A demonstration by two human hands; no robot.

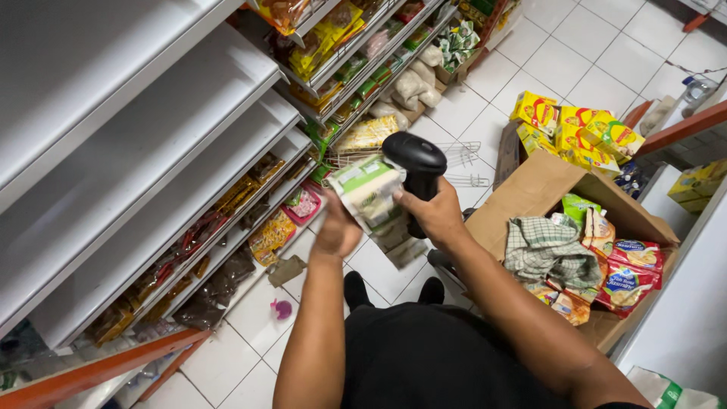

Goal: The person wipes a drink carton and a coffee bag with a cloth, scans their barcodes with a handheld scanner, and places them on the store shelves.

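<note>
My right hand [437, 213] grips a black handheld barcode scanner [417, 160], its head pointing toward the packets. My left hand [338, 231] holds a stack of green and white packets [371, 198] just left of the scanner, blurred by motion. Both hands are raised in front of me above the white tiled floor, between the shelving on the left and an open box on the right.
Grey shelves [151, 151] on the left carry packets on the lower tiers. An open cardboard box [536, 186] on the right holds a checked cloth [547, 248] and snack bags. Yellow packages [579, 130] lie behind it. A wire rack [463, 160] rests on the floor.
</note>
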